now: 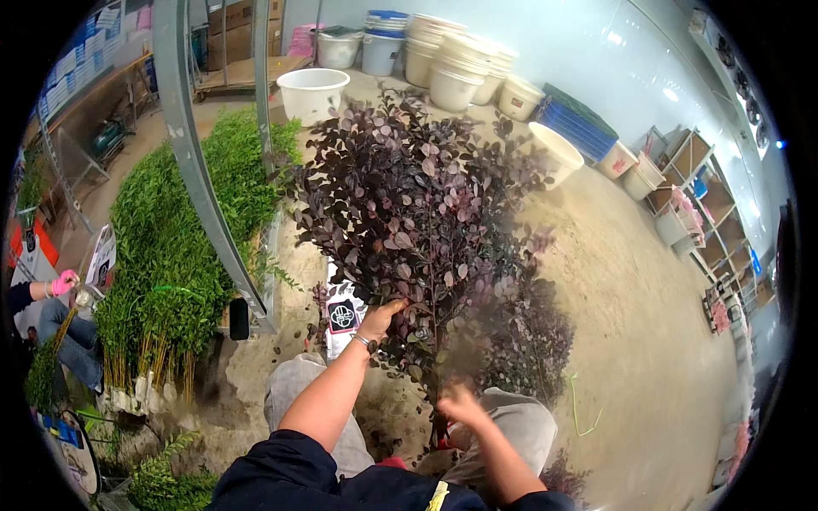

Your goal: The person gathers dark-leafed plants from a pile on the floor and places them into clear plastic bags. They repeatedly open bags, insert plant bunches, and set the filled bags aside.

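Upright in front of my knees stands a large bunch of purple-leaved branches (422, 185). My left hand (382, 319) reaches into the leaves at its left side; its fingers are partly hidden among them, so its grip cannot be made out. Low down by the stems is my right hand (459, 404), blurred, with its fingers curled; whether it holds a stem is unclear. Behind the left hand, a white printed bag (345, 319) shows beside the foliage. More purple foliage (533, 338) lies to the right of the bunch. Loose leaves are scattered on the floor between my legs.
Bundled green branches (172, 255) stand at the left behind a metal frame post (198, 172). A co-worker's pink-gloved hand (65, 282) is at far left. White tubs (313, 96), stacked buckets (454, 70) and blue crates (575, 124) line the back. A green strap (578, 409) lies on the right floor.
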`<move>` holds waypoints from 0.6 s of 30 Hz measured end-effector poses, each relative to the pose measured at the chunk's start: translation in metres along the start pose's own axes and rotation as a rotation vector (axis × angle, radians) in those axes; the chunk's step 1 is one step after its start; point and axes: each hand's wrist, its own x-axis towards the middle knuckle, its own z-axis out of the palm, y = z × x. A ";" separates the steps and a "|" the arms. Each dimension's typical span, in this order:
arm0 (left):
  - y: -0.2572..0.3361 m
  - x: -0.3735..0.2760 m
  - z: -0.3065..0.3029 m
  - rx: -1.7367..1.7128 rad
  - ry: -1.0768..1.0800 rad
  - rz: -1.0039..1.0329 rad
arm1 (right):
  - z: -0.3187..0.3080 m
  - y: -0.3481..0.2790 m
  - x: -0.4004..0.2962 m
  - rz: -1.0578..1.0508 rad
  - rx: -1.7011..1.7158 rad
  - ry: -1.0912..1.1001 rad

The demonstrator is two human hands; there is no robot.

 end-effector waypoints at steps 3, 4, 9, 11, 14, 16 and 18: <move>-0.005 0.002 -0.004 0.178 0.001 0.104 | -0.073 0.004 0.012 0.159 0.682 0.235; -0.003 0.000 0.000 0.102 0.017 0.055 | -0.097 0.013 0.028 0.055 0.918 0.228; 0.001 -0.002 0.022 -0.039 0.112 -0.114 | -0.156 0.024 0.090 0.063 1.167 0.227; 0.031 -0.015 0.044 -0.040 0.174 -0.218 | -0.144 0.028 0.115 -0.075 1.309 0.244; -0.022 0.014 0.018 -0.002 0.164 -0.009 | -0.130 -0.012 0.130 -0.086 1.401 0.149; -0.006 0.015 0.041 0.475 0.177 -0.191 | -0.134 -0.008 0.131 -0.030 1.401 0.254; -0.054 0.047 0.017 0.930 0.255 0.199 | -0.135 -0.018 0.150 0.054 1.511 0.223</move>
